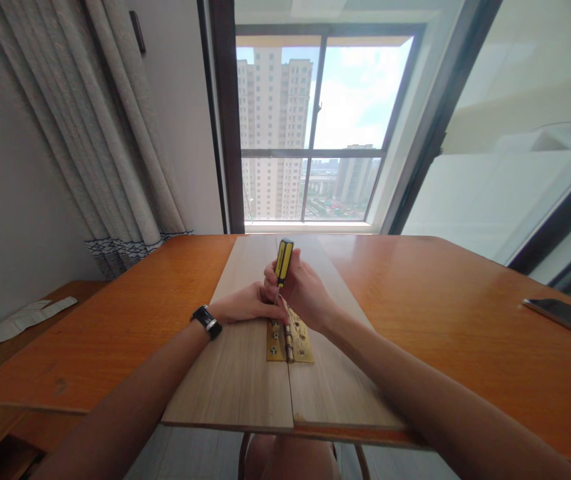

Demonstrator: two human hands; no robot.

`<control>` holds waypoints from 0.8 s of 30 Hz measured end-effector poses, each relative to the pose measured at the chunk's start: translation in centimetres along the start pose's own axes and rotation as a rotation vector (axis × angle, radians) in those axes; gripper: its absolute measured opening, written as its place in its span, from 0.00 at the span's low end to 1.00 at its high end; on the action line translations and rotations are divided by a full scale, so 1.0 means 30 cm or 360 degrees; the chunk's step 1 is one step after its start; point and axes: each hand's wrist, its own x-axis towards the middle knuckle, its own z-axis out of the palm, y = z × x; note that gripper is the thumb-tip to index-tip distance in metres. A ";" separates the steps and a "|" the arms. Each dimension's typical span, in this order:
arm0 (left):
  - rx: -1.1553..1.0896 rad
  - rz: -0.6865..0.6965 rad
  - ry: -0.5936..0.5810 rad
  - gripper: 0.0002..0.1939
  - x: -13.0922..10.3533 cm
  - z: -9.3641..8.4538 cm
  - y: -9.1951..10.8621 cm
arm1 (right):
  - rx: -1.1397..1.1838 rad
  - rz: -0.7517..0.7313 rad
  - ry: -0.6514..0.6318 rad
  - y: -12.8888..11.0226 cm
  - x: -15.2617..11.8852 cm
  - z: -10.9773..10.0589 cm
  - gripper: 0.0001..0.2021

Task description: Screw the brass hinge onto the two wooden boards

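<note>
Head view: a table bears two side-by-side boards.
Across their seam lies a brass hinge; above its far part, the right hand grips a yellow-black screwdriver, and the left hand, fingers bent, is at the screwdriver's shaft.

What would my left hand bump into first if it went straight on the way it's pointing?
Probably the thin metal shaft of the yellow-and-black screwdriver, right by the fingertips of your left hand, then your right hand, which holds the handle. Depth is unclear in this one view.
</note>
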 end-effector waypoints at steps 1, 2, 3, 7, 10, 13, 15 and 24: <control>0.0004 0.0000 0.0001 0.08 0.000 -0.001 -0.001 | -0.0022 -0.0001 0.0017 0.001 0.001 0.001 0.25; 0.0011 0.0001 0.0004 0.08 0.000 -0.002 -0.001 | -0.0033 0.0009 0.0028 0.001 0.001 0.003 0.26; 0.0017 0.0000 0.0004 0.08 0.000 -0.003 -0.001 | -0.0034 0.0028 0.0036 0.000 0.001 0.006 0.26; 0.0035 -0.0004 -0.0036 0.10 0.001 -0.005 -0.002 | 0.0004 0.0105 0.0044 -0.012 -0.004 0.022 0.26; 0.0066 0.0002 -0.0029 0.11 0.002 -0.009 -0.007 | 0.0025 0.0116 0.0015 -0.018 -0.007 0.028 0.25; 0.0043 0.0020 -0.0054 0.13 0.001 -0.019 -0.018 | 0.0052 0.0124 0.0008 -0.018 -0.007 0.024 0.27; -0.0012 0.0056 -0.0111 0.16 0.001 -0.030 -0.025 | 0.0070 0.0127 0.0009 -0.017 -0.004 0.018 0.27; -0.0098 0.0061 -0.0065 0.20 0.005 -0.036 -0.031 | 0.0168 0.0121 -0.0100 -0.020 -0.006 0.011 0.24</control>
